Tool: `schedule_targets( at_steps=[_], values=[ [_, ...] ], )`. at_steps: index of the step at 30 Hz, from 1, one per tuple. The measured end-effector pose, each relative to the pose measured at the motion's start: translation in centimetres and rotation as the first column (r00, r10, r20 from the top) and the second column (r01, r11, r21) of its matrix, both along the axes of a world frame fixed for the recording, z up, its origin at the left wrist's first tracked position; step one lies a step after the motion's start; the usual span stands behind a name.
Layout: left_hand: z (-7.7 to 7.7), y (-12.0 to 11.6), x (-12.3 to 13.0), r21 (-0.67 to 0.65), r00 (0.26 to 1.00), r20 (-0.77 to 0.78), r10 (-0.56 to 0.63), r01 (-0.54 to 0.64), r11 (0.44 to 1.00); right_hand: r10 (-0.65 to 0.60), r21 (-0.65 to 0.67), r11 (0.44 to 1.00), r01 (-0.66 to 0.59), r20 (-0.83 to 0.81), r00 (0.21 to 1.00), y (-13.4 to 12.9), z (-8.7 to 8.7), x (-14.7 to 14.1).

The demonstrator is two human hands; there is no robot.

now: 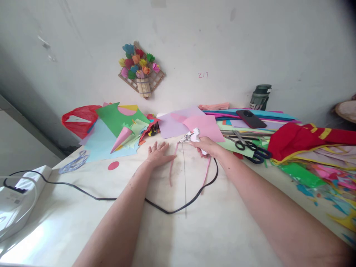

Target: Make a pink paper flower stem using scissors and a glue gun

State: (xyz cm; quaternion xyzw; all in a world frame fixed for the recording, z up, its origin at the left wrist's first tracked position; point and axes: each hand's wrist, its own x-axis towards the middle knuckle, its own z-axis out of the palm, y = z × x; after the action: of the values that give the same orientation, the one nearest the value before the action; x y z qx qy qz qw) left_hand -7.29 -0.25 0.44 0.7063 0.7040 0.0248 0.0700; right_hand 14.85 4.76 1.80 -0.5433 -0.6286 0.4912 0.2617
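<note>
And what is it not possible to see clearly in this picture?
In the head view:
Glue gun handle: mostly covered by the right hand.
Black cord, one stretch: hidden by the left forearm.
Bottle, print: too small to read.
Red cloth: cut off by right edge.

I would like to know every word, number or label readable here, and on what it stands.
"217" (the first sign may be Z), handwritten on the wall.
Green bottle: print too small to read.
White adapter: print too small to read.
White glue gun: markings too blurred to read.
</note>
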Motion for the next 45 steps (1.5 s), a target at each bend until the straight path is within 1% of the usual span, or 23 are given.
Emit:
schedule_targets(
  at_steps=[6, 9, 13, 15, 19, 22, 25, 27, 31, 38, 45],
  values=[
    [-0.1, 0.0, -0.1, 0.002, 1.000, 0.009, -0.010, 0.010, 1.000, -0.022, 0.009, 1.000, 0.022, 0.019, 1.000, -0.1, 0.3, -0.3],
    [0.0, -0.1, -0.1, 0.006, 1.000, 0.008, -0.009, 0.009, 1.000, -0.031, 0.029, 0.999, 0.031, 0.000, 1.000, 0.0, 0.1, -0.4],
    [0.2, -0.3, 0.1, 0.003, 1.000, 0.017, -0.012, 0.012, 1.000, -0.063, 0.053, 0.996, 0.068, -0.087, 0.994, 0.0, -0.1, -0.1],
    [0.3, -0.3, 0.1, 0.001, 1.000, 0.024, -0.012, 0.012, 1.000, -0.060, 0.048, 0.997, 0.067, -0.149, 0.987, 0.0, 0.0, 0.3],
    [0.2, -0.3, 0.0, 0.012, 0.999, 0.035, -0.026, 0.026, 1.000, 0.040, 0.033, 0.999, -0.033, -0.239, 0.970, -0.2, 0.5, 1.4],
    [0.1, -0.4, -0.1, 0.022, 0.999, 0.039, -0.037, 0.036, 0.999, 0.145, 0.010, 0.989, -0.147, -0.216, 0.966, -0.5, 1.0, 2.0],
    [-0.1, -0.4, -0.3, 0.035, 0.998, 0.048, -0.041, 0.040, 0.999, 0.253, -0.033, 0.964, -0.263, -0.177, 0.951, -0.7, 1.3, 2.4],
    [-0.2, -0.4, -0.3, 0.043, 0.998, 0.052, -0.044, 0.042, 0.998, 0.300, -0.047, 0.949, -0.311, -0.162, 0.940, -0.9, 1.4, 2.4],
    [-0.2, -0.5, -0.2, 0.058, 0.997, 0.056, -0.050, 0.047, 0.997, 0.332, -0.050, 0.939, -0.340, -0.119, 0.936, -1.0, 1.3, 2.4],
    [-0.5, -0.4, -0.4, 0.101, 0.997, 0.022, -0.075, 0.072, 0.992, 0.338, -0.051, 0.938, -0.343, -0.082, 0.938, -1.2, 1.4, 2.1],
    [-0.5, -0.4, -0.4, 0.117, 0.995, 0.028, -0.091, 0.088, 0.989, 0.332, -0.064, 0.940, -0.335, -0.051, 0.942, -1.4, 1.5, 2.0]
  ],
)
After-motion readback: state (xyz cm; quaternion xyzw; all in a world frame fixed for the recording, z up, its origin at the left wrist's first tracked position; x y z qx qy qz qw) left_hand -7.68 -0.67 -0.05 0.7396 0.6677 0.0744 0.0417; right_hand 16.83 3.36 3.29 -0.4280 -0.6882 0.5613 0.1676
